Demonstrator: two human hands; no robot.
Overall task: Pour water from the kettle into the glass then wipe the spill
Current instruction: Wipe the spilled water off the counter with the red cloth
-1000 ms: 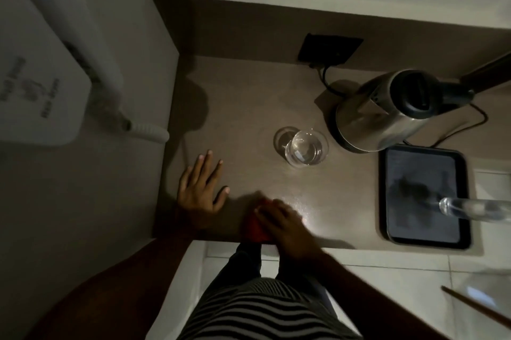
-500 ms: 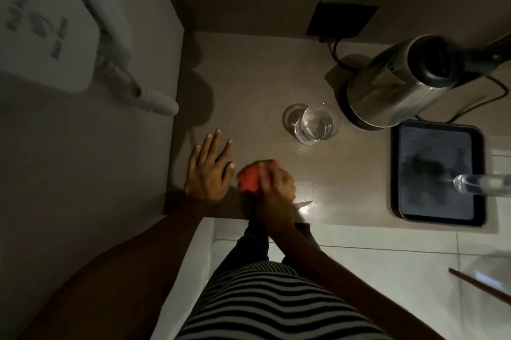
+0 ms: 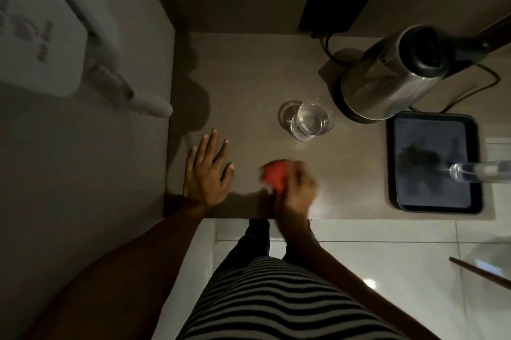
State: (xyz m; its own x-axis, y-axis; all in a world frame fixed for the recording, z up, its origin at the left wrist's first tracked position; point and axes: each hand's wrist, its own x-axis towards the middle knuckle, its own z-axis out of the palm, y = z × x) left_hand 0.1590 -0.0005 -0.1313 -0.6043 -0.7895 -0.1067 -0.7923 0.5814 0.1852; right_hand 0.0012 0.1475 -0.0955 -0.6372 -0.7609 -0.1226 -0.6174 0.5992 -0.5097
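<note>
A clear glass [image 3: 311, 121] with water in it stands upright near the middle of the brown counter [image 3: 249, 68]. The steel kettle [image 3: 392, 79] with a black lid sits on its base to the right of the glass. My right hand [image 3: 300, 187], blurred by motion, is closed on a red cloth [image 3: 275, 177] pressed on the counter in front of the glass. My left hand [image 3: 207, 173] lies flat with fingers spread on the counter near its left front corner, holding nothing.
A black tray [image 3: 435, 202] lies at the right front, with a clear bottle [image 3: 481, 172] lying across its right edge. A black wall socket [image 3: 333, 14] and cord sit behind the kettle. A wall bounds the counter on the left. Tiled floor lies below the front edge.
My right hand has slid the red cloth to the right and slightly away from my left hand. The left hand stays flat in place. The glass and kettle have not moved.
</note>
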